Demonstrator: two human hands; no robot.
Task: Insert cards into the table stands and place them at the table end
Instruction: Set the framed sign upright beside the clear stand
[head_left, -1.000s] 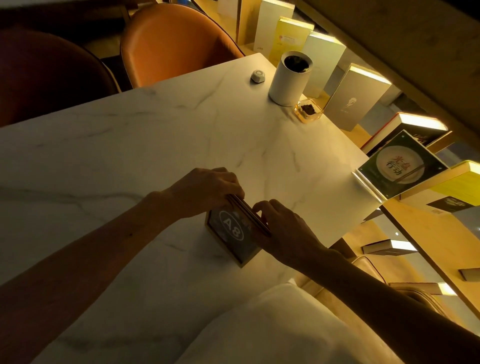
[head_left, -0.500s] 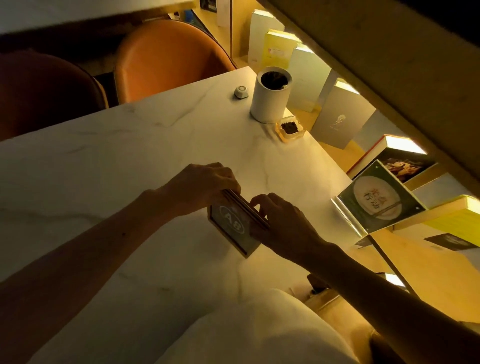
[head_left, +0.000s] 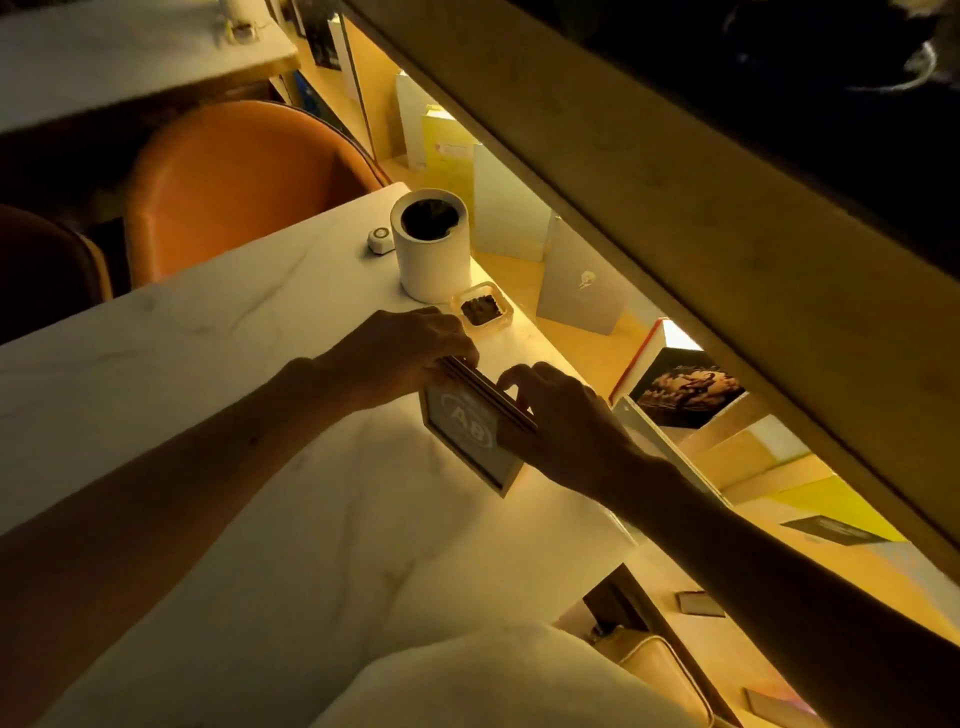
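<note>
A small wooden table stand (head_left: 470, 439) with a dark card marked "A8" stands upright on the white marble table (head_left: 218, 395), near its right edge. My left hand (head_left: 400, 353) grips the stand's top far corner. My right hand (head_left: 561, 421) holds the near right side, its fingers pinched on the top edge where thin cards sit in the slot. The stand's base looks to be touching the tabletop; its back face is hidden.
A white cylindrical holder (head_left: 431, 244), a small round button device (head_left: 380, 240) and a square glass dish (head_left: 482, 309) stand just beyond my hands. An orange chair (head_left: 234, 182) faces the far side. Lit shelves with books (head_left: 680, 387) run along the right. A pale cushion (head_left: 498, 680) lies at the bottom.
Both hands have carried the stand across the table toward the white holder and the dish. The grip of both hands stays the same.
</note>
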